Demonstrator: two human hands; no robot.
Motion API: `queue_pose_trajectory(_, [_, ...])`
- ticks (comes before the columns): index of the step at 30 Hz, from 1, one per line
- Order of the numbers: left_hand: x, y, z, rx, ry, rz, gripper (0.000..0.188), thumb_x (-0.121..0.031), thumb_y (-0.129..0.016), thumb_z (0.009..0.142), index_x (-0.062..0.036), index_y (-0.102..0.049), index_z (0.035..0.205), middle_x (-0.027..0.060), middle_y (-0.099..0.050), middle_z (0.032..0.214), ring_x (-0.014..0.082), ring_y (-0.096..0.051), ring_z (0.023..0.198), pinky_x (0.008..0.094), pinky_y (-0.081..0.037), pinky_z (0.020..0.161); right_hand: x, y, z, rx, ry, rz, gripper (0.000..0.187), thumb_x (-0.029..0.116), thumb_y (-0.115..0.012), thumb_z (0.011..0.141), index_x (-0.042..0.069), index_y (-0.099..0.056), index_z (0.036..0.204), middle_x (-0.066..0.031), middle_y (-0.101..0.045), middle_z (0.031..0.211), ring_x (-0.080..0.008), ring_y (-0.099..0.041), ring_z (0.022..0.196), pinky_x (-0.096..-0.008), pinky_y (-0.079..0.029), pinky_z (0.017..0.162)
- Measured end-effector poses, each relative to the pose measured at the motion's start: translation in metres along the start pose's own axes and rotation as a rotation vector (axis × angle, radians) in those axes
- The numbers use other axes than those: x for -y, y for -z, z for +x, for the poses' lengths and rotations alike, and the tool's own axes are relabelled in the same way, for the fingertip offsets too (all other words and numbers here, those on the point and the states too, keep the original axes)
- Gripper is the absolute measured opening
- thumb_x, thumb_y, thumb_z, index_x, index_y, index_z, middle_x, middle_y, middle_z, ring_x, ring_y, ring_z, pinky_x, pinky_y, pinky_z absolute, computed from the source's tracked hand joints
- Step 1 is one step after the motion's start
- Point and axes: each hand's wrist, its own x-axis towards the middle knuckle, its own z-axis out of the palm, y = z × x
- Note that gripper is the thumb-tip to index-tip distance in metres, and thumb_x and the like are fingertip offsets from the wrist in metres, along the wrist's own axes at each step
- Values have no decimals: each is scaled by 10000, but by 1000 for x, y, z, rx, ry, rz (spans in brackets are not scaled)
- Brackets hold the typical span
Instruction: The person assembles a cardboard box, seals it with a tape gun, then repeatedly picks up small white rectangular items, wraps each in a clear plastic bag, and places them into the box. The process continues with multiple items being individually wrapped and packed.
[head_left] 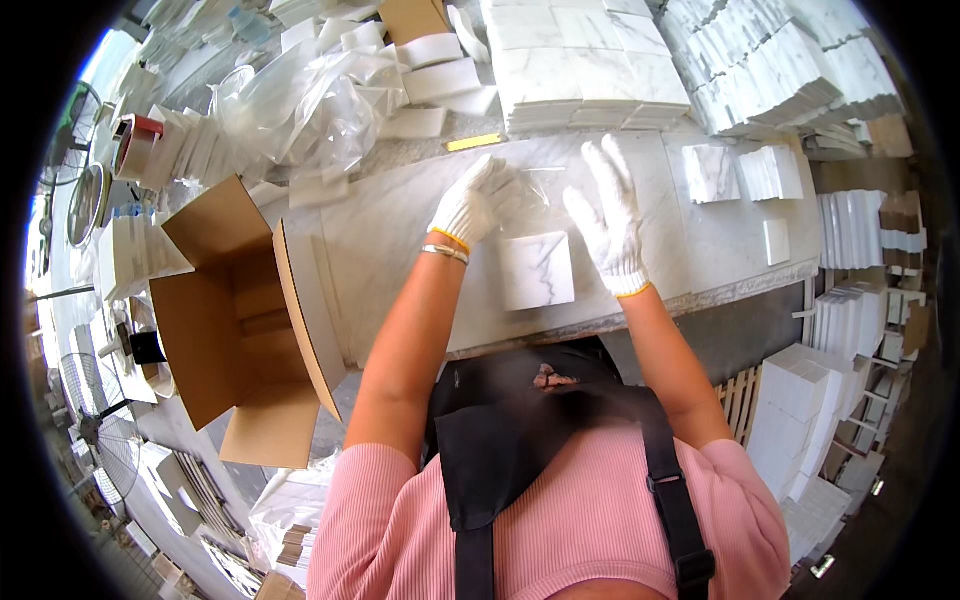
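My left hand (472,200), in a white knit glove with a yellow cuff edge, is over the marble worktop. Its fingers are drawn together, slightly blurred, at the edge of a thin clear plastic film (542,186). My right hand (608,218), gloved the same way, is open with its fingers spread on the film's other side. Nothing shows in its grasp. Just below and between my hands, a square white marble tile (537,271) with grey veins lies near the worktop's front edge.
An open cardboard box (225,330) stands at the left. Beyond it lies crumpled clear plastic (310,110). A yellow strip (473,143) lies past my left hand. Stacked marble tiles (585,60) fill the back; smaller stacks (711,172) sit at the right.
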Motion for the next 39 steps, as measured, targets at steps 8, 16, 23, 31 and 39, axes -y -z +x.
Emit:
queue_pose_trajectory(8, [0,12,13,101,29,5,364,-367,-649,1017,-64,-622,1217,145,-632,1335,328,-550,1294,523,-473,1060,-11,-25,-38,620,363,-273,545,532,-624,944,168,-653,1347,-137,-572,1427,-343,-487,1368,-539,-311,1194])
queue_pose_trajectory(16, [2,2,1,-22,39,88,350,-394,-636,1018,-97,-646,1203,94,-631,1374,327,-548,1306,527,-461,1067,-70,12,32,446,200,-247,427,415,-680,944,126,-694,1259,-112,-669,1300,-318,-625,1192,-466,-477,1032])
queue_pose_trajectory(23, [3,7,5,0,16,107,340,-387,-645,1015,-96,-655,1191,97,-644,1350,330,-552,1303,506,-492,1016,-85,83,128,145,139,-232,333,298,-734,920,91,-729,1182,-140,-716,1193,-338,-683,1057,-419,-544,929])
queue_pose_trajectory(31, [4,1,1,-101,35,98,288,-375,-654,1017,-124,-631,1156,85,-648,1346,329,-583,1285,471,-525,958,-192,178,98,151,-381,-451,741,507,-767,856,67,-570,1418,-202,-568,1432,-360,-562,1295,-444,-467,1081])
queue_pose_trajectory(39, [1,10,4,-63,13,175,352,-383,-634,1023,-90,-632,1218,88,-631,1385,307,-574,1301,465,-513,980,-179,161,76,474,-847,-773,1239,575,-885,605,170,-288,1611,-148,-384,1594,-362,-417,1451,-538,-404,1144])
